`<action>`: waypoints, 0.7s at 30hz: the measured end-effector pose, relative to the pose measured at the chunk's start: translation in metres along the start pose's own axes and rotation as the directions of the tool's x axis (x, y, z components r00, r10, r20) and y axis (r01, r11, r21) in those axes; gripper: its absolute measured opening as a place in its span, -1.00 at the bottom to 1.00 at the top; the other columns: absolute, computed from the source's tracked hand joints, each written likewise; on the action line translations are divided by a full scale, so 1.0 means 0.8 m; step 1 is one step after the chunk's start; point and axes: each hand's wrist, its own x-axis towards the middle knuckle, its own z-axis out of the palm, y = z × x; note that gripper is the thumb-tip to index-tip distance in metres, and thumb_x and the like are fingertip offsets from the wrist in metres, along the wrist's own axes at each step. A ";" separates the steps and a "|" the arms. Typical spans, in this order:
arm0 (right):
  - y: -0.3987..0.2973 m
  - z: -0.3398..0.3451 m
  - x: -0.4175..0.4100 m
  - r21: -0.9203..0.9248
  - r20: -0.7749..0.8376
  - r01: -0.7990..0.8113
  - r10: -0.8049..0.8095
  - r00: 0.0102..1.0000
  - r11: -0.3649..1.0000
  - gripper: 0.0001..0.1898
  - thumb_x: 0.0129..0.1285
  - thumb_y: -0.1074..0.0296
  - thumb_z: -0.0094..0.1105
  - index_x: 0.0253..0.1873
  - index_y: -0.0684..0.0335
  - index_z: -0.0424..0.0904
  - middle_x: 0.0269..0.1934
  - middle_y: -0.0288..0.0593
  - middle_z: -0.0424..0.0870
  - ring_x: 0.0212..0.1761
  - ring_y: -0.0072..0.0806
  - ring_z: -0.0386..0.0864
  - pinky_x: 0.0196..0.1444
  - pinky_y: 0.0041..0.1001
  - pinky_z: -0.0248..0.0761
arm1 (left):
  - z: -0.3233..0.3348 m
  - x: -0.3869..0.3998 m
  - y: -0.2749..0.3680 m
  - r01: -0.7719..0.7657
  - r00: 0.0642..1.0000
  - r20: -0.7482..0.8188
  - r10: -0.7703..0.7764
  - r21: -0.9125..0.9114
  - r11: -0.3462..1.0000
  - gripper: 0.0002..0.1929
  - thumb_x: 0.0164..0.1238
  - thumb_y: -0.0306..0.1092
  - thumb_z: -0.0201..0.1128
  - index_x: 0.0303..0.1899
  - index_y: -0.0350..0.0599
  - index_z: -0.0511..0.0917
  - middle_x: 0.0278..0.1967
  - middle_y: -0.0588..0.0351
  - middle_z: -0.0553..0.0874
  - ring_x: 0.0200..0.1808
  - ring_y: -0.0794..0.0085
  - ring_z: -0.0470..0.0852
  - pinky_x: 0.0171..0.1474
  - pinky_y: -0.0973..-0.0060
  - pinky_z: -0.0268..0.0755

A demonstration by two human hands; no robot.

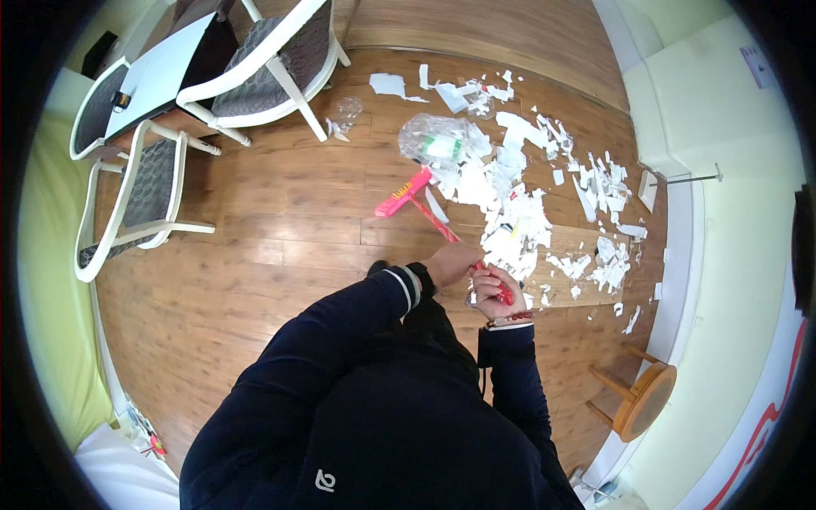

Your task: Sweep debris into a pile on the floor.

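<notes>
My left hand [451,262], with a dark watch at the wrist, closes around the red handle of a broom [435,218]. Nearer the handle's end, my right hand [497,292] grips it too, a beaded bracelet at its wrist. The broom's pink head [403,192] with yellow bristles lies to the upper left of my hands, bristles facing upward or sideways. Torn white paper scraps [516,233] form a long heap just beyond and right of my hands. A clear plastic bag with a green-and-white label [441,139] lies at the heap's upper end.
White-framed chairs [268,70] and a table [159,67] stand at the upper left. A crumpled clear plastic piece [348,111] lies near one chair leg. More scraps [602,185] spread toward the right wall. A round wooden stool [645,403] is at the lower right.
</notes>
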 end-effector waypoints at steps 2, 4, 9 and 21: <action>-0.013 0.001 -0.016 -0.013 -0.012 0.011 -0.011 1.000 1.000 -0.61 0.36 0.48 0.01 0.17 0.57 0.17 -0.35 -0.20 0.39 -0.52 -0.61 0.39 -0.61 -0.67 0.28 | 0.013 0.017 0.010 -0.128 0.988 -0.085 0.128 0.015 0.992 -0.90 0.23 -0.35 0.12 -0.40 -0.14 0.48 -0.45 -0.06 0.60 -0.34 0.03 0.60 -0.30 0.25 0.39; -0.025 -0.002 -0.029 -0.121 0.055 0.041 -0.034 0.998 0.992 -0.68 0.38 0.45 -0.01 0.10 0.55 0.23 -0.36 -0.22 0.39 -0.51 -0.62 0.38 -0.60 -0.68 0.29 | 0.025 0.031 0.020 -0.136 0.987 -0.083 0.135 -0.001 0.991 -0.89 0.25 -0.35 0.10 -0.40 -0.13 0.47 -0.47 -0.04 0.59 -0.34 0.06 0.61 -0.31 0.27 0.39; -0.017 0.015 -0.066 -0.279 -0.032 0.052 -0.063 0.997 0.959 -0.83 0.39 0.35 0.03 -0.09 0.33 0.40 -0.41 -0.32 0.42 -0.53 -0.66 0.35 -0.59 -0.68 0.22 | 0.035 0.041 0.051 -0.087 0.996 -0.037 0.083 -0.097 0.991 -0.91 0.27 -0.36 0.08 -0.36 -0.13 0.45 -0.47 0.01 0.58 -0.34 0.09 0.61 -0.31 0.29 0.40; -0.069 -0.014 -0.055 -0.123 -0.022 -0.179 0.178 0.984 0.976 -0.71 0.46 0.30 -0.07 -0.02 0.51 0.35 -0.45 -0.30 0.38 -0.59 -0.68 0.35 -0.66 -0.68 0.24 | 0.049 0.043 0.049 0.008 1.000 0.023 -0.012 0.180 0.984 -0.89 0.19 -0.36 0.11 -0.33 -0.16 0.51 -0.40 -0.07 0.62 -0.28 0.03 0.64 -0.22 0.19 0.46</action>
